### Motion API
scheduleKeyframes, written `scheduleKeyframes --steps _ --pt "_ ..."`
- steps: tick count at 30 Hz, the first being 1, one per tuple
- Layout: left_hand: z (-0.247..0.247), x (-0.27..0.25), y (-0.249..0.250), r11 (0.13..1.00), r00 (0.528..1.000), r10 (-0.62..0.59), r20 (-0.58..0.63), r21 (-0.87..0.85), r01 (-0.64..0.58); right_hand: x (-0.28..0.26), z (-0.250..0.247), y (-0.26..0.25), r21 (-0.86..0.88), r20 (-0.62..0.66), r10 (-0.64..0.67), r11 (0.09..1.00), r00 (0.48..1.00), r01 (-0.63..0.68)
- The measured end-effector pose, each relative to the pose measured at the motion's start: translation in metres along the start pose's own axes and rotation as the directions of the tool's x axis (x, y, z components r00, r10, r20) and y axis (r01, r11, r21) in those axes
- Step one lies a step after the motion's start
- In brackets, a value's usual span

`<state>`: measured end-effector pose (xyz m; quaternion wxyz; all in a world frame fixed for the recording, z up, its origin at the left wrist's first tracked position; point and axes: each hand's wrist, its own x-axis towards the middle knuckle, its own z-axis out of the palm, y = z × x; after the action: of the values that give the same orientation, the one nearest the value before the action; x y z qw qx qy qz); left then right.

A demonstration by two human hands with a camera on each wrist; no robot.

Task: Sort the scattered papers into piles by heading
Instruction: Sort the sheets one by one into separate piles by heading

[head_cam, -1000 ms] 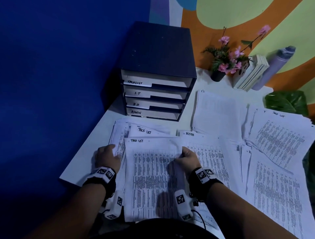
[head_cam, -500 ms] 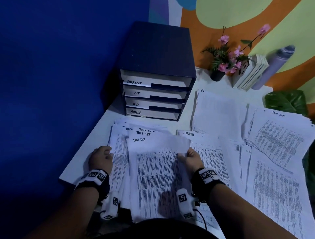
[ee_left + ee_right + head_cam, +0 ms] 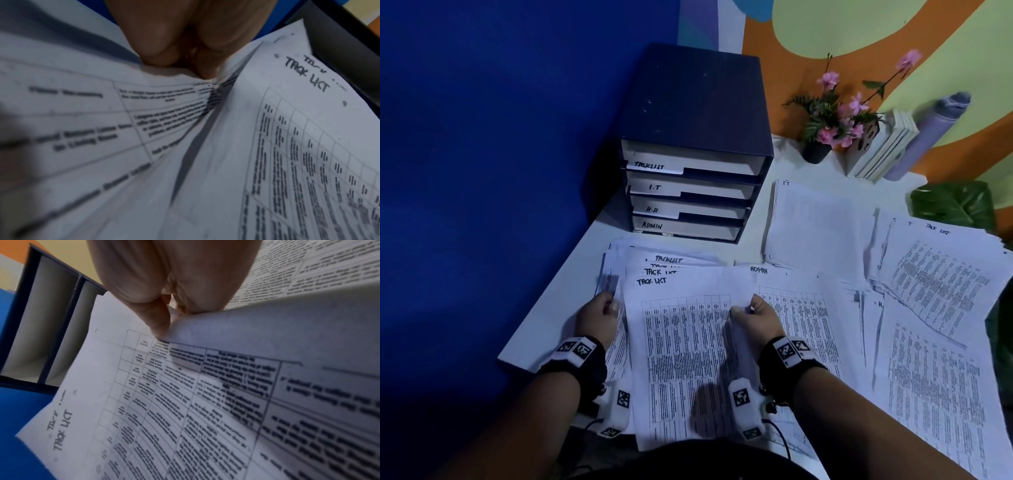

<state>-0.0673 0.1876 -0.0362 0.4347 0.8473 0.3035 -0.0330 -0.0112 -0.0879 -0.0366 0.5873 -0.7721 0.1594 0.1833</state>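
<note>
A stack of printed sheets headed "TASK LIST" (image 3: 681, 346) lies in front of me, several headings fanned at its top. My left hand (image 3: 602, 313) grips the stack's left edge, fingers curled round the sheets (image 3: 144, 97). My right hand (image 3: 751, 313) pinches the right edge, thumb on top of the top sheet (image 3: 185, 402). Under that hand lies a sheet headed "ADMIN" (image 3: 801, 308). Farther right are an "IT" pile (image 3: 822, 226) and another "TASK LIST" pile (image 3: 941, 274).
A dark four-drawer organizer (image 3: 695, 147) labelled TASKLIST, I.T, H.R, ADMIN stands at the back. A flower pot (image 3: 816, 150), books (image 3: 883, 150) and a purple bottle (image 3: 928, 133) sit at the back right. A blue wall borders the table's left edge (image 3: 558, 298).
Both hands have shifted the task list stack slightly up and away from me, and the fanned headings at its top now show more.
</note>
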Motion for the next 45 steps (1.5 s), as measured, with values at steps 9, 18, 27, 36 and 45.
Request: scheduleKeyframes --steps 9,18,27,36,45 --pt "0.003 0.008 -0.01 0.903 0.999 -0.015 0.028 0.43 0.002 -0.001 0.001 -0.001 -0.08 -0.109 -0.088 0.994 0.99 0.08" --pt "0.007 0.01 -0.007 0.961 0.994 -0.105 0.026 0.261 0.095 -0.002 -0.002 0.004 0.01 -0.014 0.006 1.0 1.0 -0.006" --pt "-0.005 0.001 -0.001 0.985 0.999 -0.031 -0.011 -0.17 0.028 0.001 -0.005 -0.004 0.126 0.022 0.041 0.991 0.999 -0.043" --pt "-0.007 0.001 -0.003 0.984 0.999 -0.043 -0.013 -0.174 0.04 -0.002 -0.006 -0.009 0.151 -0.023 -0.03 0.988 0.999 0.033" --pt "-0.002 0.004 0.001 0.99 0.999 -0.034 0.003 -0.137 0.034 -0.003 -0.004 -0.005 0.217 0.073 -0.021 0.976 0.997 0.005"
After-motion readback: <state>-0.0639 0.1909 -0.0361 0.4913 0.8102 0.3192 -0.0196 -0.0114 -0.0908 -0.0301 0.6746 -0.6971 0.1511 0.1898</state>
